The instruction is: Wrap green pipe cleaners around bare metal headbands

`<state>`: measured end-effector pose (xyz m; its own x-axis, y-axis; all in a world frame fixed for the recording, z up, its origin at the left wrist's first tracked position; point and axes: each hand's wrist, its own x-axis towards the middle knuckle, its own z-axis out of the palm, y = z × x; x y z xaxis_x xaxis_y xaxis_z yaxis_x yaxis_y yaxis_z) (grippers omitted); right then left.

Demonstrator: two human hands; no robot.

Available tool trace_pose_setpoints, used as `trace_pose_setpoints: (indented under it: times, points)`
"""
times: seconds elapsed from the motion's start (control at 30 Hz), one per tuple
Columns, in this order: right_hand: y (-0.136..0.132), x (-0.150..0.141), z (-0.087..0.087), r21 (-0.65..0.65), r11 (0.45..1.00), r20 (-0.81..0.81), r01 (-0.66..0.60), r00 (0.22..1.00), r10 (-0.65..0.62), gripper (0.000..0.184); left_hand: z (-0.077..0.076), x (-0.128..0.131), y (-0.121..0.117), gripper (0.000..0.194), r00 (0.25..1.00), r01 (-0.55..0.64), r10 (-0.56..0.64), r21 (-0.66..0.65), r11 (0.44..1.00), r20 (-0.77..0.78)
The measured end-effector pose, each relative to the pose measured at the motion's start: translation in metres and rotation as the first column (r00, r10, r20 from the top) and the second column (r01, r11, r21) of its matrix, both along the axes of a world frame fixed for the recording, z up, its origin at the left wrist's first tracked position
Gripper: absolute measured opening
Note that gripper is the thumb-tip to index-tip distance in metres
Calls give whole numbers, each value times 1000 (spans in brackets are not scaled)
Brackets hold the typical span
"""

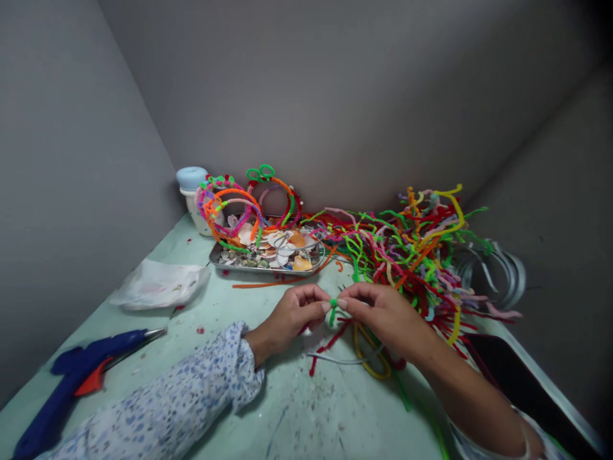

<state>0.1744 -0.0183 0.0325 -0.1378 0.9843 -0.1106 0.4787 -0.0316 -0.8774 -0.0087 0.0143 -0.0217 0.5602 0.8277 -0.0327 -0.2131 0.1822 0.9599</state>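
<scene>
Between my two hands is a short green pipe cleaner [333, 305], bent with one end hanging down. My left hand [304, 311] pinches it from the left with thumb and forefinger. My right hand [378, 313] pinches it from the right in the same way; the fingertips nearly meet. Beneath my right hand lie a yellow pipe cleaner [371, 370] in a loop, a red one [330, 345] and a silvery headband or wire [342, 361], partly covered by the hand.
A metal tray [268, 271] of shells stands behind, with pipe-cleaner headbands [234, 204] on it. Tangled pipe cleaners [412, 243] heap at right beside metal hoops [507, 275]. At left lie a blue glue gun [90, 367] and a plastic bag [160, 284]. A phone [512, 370] lies at right.
</scene>
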Motion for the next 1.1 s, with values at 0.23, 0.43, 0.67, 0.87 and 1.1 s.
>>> trace_pose_setpoints:
  times: [0.23,0.43,0.67,0.87,1.1]
  points:
    - [1,3,-2,-22,1000,-42,-10,999,9,30,1,0,0,22,1000,-20,20,-1,1000,-17]
    - [1,1,-3,-44,999,-112,6,994,-11,30,2,0,-1,20,1000,-13,13,13,1000,-10]
    - [1,2,-5,-83,996,-185,-14,983,-1,31,0,-1,0,21,1000,1,0,2,1000,-19]
    - [-1,1,0,-14,1000,-66,-11,998,10,30,0,-1,0,21,1000,1,-1,-6,1000,-6]
    - [0,1,-3,-76,997,-130,-13,991,3,35,2,-1,0,21,1000,2,-2,-20,1000,-2]
